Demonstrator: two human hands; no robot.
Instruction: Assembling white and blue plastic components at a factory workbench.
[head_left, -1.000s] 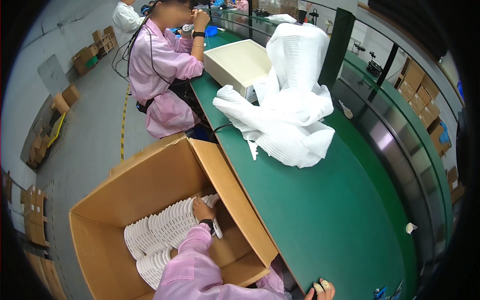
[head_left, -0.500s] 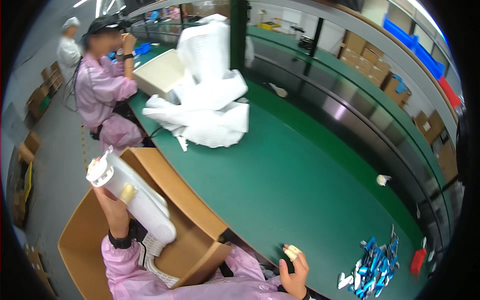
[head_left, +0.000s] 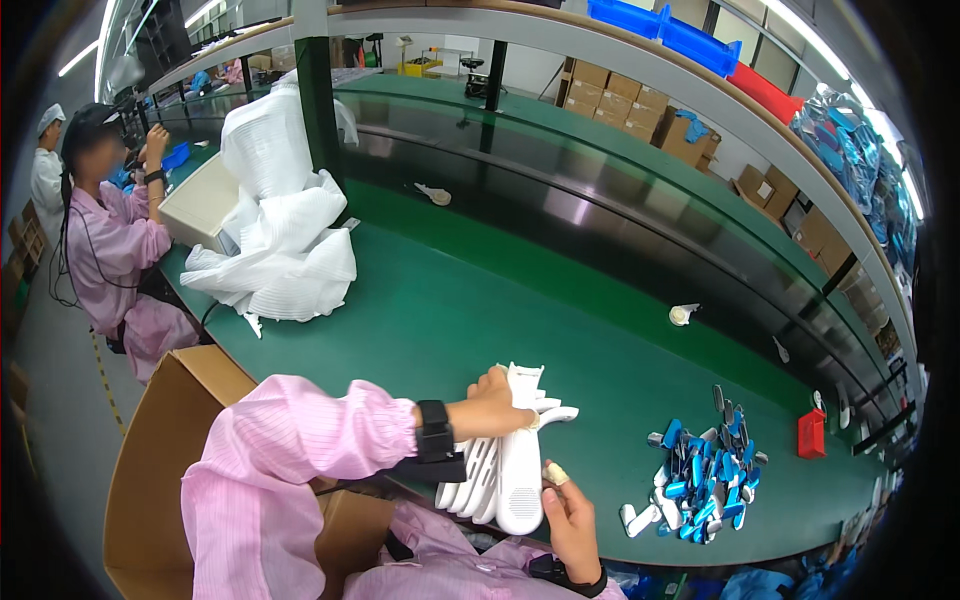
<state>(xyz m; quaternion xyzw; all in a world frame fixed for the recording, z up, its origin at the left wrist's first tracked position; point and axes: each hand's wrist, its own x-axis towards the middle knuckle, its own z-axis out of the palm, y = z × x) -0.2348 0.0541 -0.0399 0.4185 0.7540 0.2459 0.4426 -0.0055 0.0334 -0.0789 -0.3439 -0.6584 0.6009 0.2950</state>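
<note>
My left hand (head_left: pixel 490 405) is closed over the upper part of several long white plastic housings (head_left: pixel 520 495), which stand side by side at the table's near edge. The front housing has a forked top and a patch of small holes near its rounded lower end. A curved white piece sticks out to its right. My right hand (head_left: pixel 572 525) is just right of the housings, thumb and forefinger apart, a pale finger cot on one fingertip. To its right lies a pile of small blue and white parts (head_left: pixel 700 480).
A cardboard box (head_left: pixel 150 480) stands open at the left, under my left arm. White foam wrap (head_left: pixel 290 260) and a beige bin (head_left: pixel 200 205) sit on the green table (head_left: pixel 450 310). A red box (head_left: pixel 811 435) is at the right. A co-worker (head_left: pixel 110 230) works at far left.
My left hand has moved from above the cardboard box to the table, bringing white housings with it. My right hand is now beside them. The view has turned to the right.
</note>
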